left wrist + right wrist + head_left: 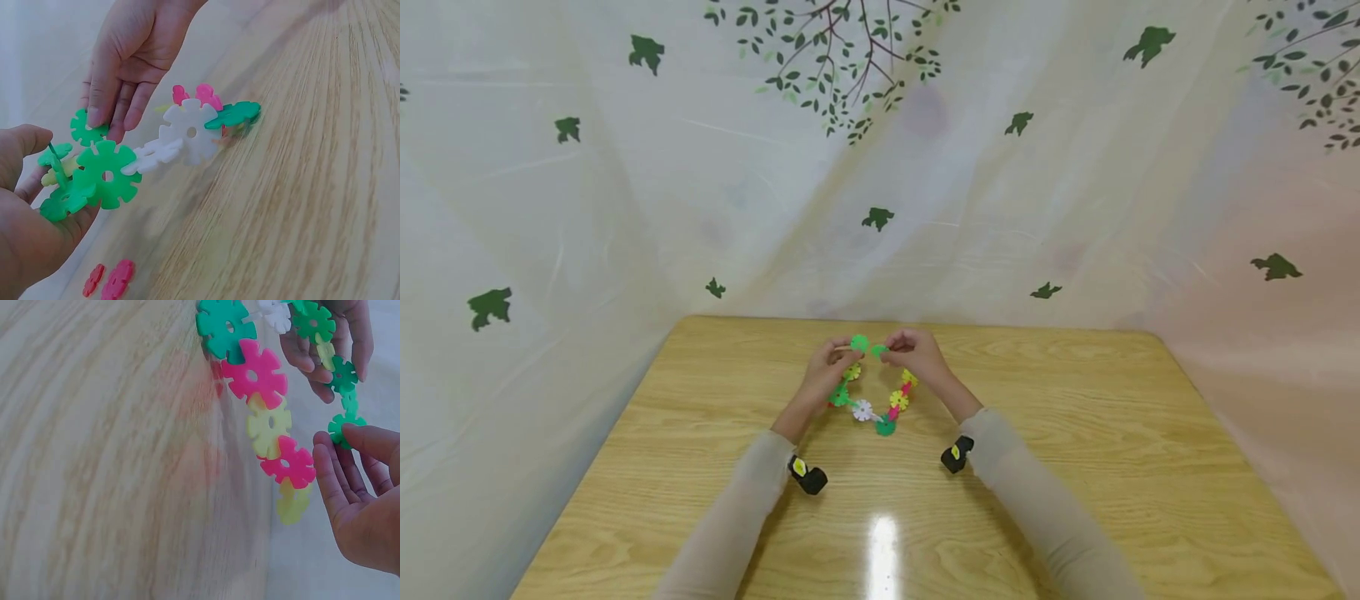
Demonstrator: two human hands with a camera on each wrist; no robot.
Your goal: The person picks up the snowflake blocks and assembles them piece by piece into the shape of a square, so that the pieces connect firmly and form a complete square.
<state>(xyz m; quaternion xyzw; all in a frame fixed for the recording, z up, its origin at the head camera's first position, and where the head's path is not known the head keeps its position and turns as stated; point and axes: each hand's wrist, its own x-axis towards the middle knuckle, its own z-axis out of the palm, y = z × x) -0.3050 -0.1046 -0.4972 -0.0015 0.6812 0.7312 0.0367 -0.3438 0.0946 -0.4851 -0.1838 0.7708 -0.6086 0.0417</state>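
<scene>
A chain of slotted flower-shaped plastic discs, in green, white, pink and yellow, hangs in a curve between the hands. Its lowest part, a dark green disc (885, 427), is close to the tabletop. The left hand (826, 368) holds the chain among its green discs, near a large green disc (108, 175) joined to a white disc (191, 131). Between thumb and fingers, the right hand (919, 354) pinches a green disc (345, 428) at one end of the chain. Beside that hand, the other end finishes in a yellow disc (292, 503).
Two loose discs, a pink disc (118, 279) and a red disc (94, 280), lie on the table below the left hand. The wooden table (700, 500) ends at a pale curtain (775, 208) printed with leaves and birds.
</scene>
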